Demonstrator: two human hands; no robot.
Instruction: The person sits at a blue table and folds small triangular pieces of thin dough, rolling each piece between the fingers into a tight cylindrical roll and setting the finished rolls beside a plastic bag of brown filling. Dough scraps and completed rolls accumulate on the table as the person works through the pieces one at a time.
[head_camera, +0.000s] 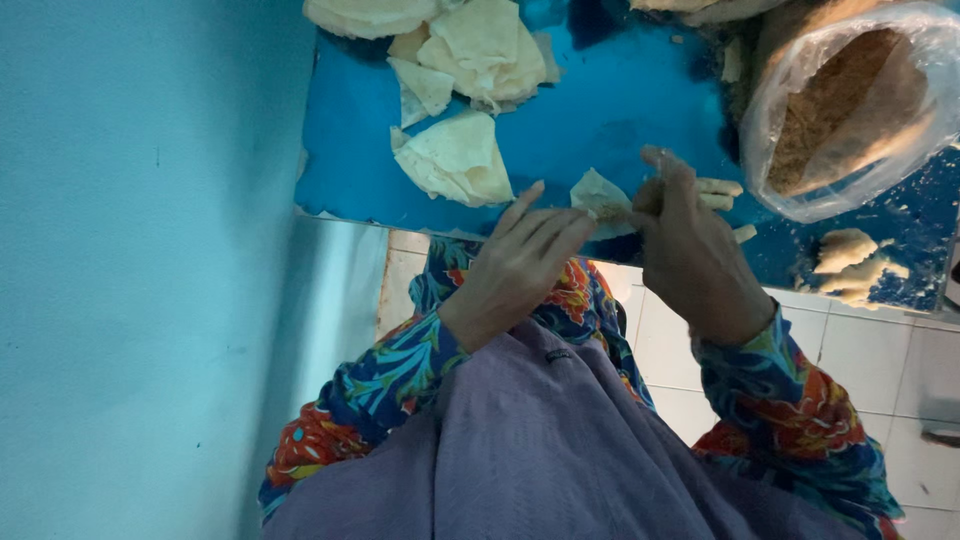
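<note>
A small pale wrapper piece with filling (603, 197) is pinched in the grip of both hands: the left hand (520, 262) with fingers extended against it, the right hand (690, 250) closed on its far edge. Just beyond the right grip, finished rolls (722, 190) are seen; further right, breaded pieces (848, 265) and a bag of crumbs (850, 105). Unfilled wrappers (458, 160) lie beyond the left grip on the blue desk (620, 110), so work appears partly done.

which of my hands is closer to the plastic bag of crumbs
Right. Your right hand sits just below and beside the plastic bag of crumbs, pinching a small wrapper. Your left hand is farther off, on the wrapper's other side.
</note>
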